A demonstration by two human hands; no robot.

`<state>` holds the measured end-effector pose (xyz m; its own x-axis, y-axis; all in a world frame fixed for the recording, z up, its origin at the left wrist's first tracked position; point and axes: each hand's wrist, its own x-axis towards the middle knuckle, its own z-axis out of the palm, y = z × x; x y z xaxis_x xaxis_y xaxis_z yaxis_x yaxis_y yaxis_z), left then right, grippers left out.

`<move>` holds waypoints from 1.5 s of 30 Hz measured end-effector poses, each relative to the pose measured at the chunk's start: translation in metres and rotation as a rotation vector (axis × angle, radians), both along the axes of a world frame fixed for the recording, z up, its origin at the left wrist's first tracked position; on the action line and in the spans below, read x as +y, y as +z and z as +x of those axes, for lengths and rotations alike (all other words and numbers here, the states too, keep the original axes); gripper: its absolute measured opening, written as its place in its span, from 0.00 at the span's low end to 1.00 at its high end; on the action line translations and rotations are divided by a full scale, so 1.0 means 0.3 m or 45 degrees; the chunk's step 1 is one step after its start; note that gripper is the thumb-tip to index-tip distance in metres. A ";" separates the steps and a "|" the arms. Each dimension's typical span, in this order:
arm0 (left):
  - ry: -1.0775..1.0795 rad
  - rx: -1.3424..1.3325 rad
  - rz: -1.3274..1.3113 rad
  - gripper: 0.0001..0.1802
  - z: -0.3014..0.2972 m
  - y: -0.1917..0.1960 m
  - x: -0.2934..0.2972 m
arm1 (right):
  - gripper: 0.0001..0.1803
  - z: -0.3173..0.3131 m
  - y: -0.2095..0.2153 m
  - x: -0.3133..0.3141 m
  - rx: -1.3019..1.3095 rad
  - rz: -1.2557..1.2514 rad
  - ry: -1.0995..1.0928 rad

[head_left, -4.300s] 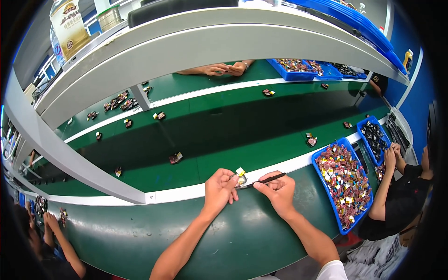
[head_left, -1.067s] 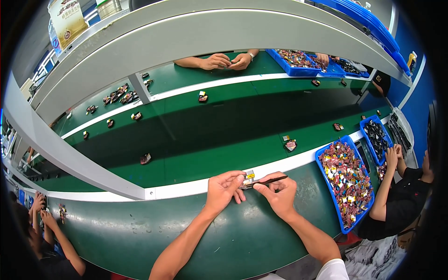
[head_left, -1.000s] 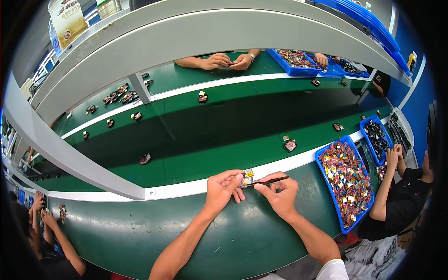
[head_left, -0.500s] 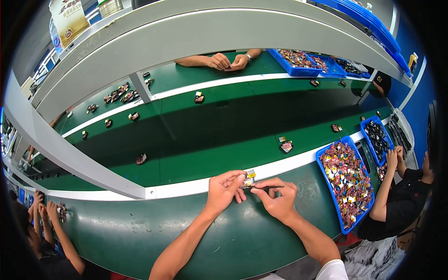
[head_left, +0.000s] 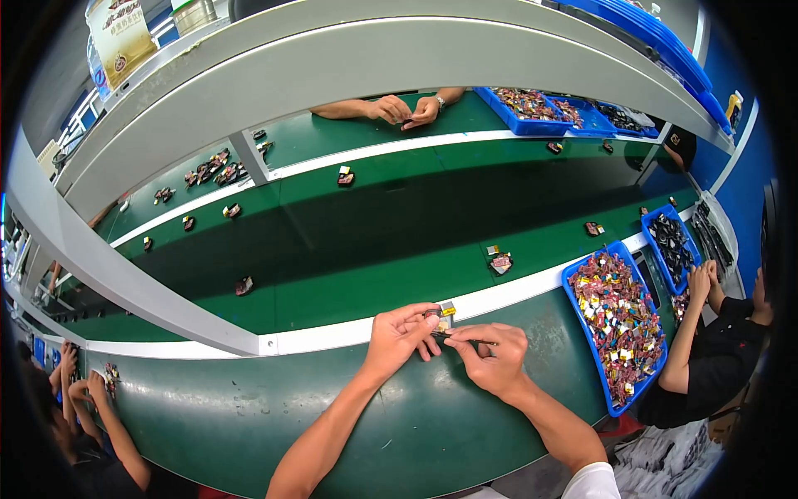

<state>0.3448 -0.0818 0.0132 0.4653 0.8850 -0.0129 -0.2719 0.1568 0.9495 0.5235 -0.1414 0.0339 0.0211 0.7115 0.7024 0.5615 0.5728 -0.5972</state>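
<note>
My left hand (head_left: 397,334) pinches the small part (head_left: 445,313) over the worktop (head_left: 399,432) edge, steadying it while my right hand (head_left: 492,358), closed on a thin tool (head_left: 465,339), works it. Beyond, loose pieces (head_left: 500,263) ride the belt (head_left: 374,249); a blue tray (head_left: 619,328) sits right.

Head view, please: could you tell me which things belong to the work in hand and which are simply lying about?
In hand:
- left hand pinching a small yellow-and-silver part
- right hand holding a thin dark tool against it

Lying about:
- blue tray of mixed parts at the right
- loose part on the green belt
- another person's hands across the belt
</note>
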 end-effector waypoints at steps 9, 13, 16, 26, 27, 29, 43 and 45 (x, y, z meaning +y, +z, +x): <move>0.023 0.056 0.001 0.15 0.006 0.004 -0.002 | 0.08 -0.008 -0.010 0.000 -0.092 0.102 -0.004; 0.021 0.089 0.011 0.15 0.012 0.012 -0.003 | 0.09 -0.004 -0.015 0.003 -0.123 0.137 -0.013; 0.043 0.134 0.014 0.14 0.017 0.021 -0.011 | 0.09 -0.005 -0.012 0.000 -0.145 0.135 -0.014; 0.154 0.167 0.042 0.11 0.031 0.027 -0.023 | 0.10 -0.022 0.000 -0.004 -0.252 0.218 -0.031; 0.172 0.177 0.035 0.10 0.035 0.028 -0.022 | 0.11 -0.023 0.002 -0.003 -0.222 0.203 -0.014; 0.171 0.236 0.037 0.10 0.034 0.028 -0.019 | 0.11 -0.027 0.003 -0.005 -0.189 0.189 -0.010; 1.107 1.830 0.739 0.16 -0.214 0.078 0.303 | 0.09 -0.011 0.081 -0.024 -0.014 0.237 -0.076; 1.148 1.784 0.769 0.16 -0.160 0.163 0.256 | 0.09 -0.012 0.098 -0.031 -0.054 0.255 -0.095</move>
<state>0.2969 -0.0051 0.0620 -0.1961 0.8672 0.4577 0.9220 0.0042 0.3871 0.5198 -0.1507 0.0632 0.0359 0.5550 0.8311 0.6293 0.6335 -0.4502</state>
